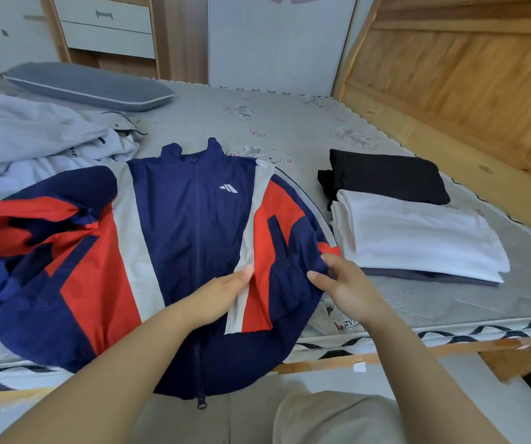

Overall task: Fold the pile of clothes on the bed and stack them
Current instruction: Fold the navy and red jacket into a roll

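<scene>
Count: one jacket (174,238); one unfolded grey garment (33,136); three folded garments (418,238) stacked; one pillow (91,86); two hands, left hand (225,293), right hand (344,283).

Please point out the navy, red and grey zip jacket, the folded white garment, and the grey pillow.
navy, red and grey zip jacket (174,206), head view, navy chest panel.
folded white garment (418,232), head view, top surface.
grey pillow (87,86), head view, middle of top.

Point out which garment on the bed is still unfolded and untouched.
The pale grey garment crumpled at far left. The jacket is under both hands, while the white and black ones are already folded.
</scene>
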